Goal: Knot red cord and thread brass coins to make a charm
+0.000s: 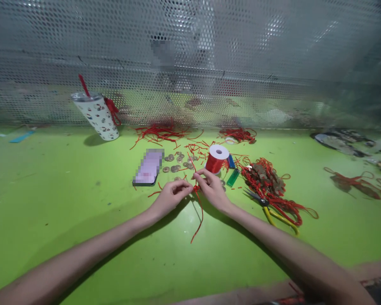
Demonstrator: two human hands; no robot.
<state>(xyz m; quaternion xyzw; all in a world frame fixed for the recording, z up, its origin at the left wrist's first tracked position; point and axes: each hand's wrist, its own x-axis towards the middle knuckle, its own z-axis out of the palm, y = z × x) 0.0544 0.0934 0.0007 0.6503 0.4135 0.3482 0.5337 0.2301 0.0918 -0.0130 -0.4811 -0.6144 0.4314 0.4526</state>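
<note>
Between my two hands is a red cord [200,214] with a small knot; one loose end hangs toward the table's near side and another sticks up. My left hand [172,195] pinches the knot's left side with thumb and forefinger. From the right, my right hand [213,188] pinches the cord just above the knot. A spool of red cord [216,163] stands right behind my right hand. Several round coins with holes [175,168] lie behind my left hand. Close to my right hand lies a green lighter [233,178], with a blue lighter [230,161] behind it.
Yellow-handled scissors [266,207] lie right of my hands, beside a heap of coins strung on red cord [263,178]. A phone [149,167] lies left. A patterned tumbler [97,116] and red cord scraps [161,132] are near the perforated metal panel [190,97].
</note>
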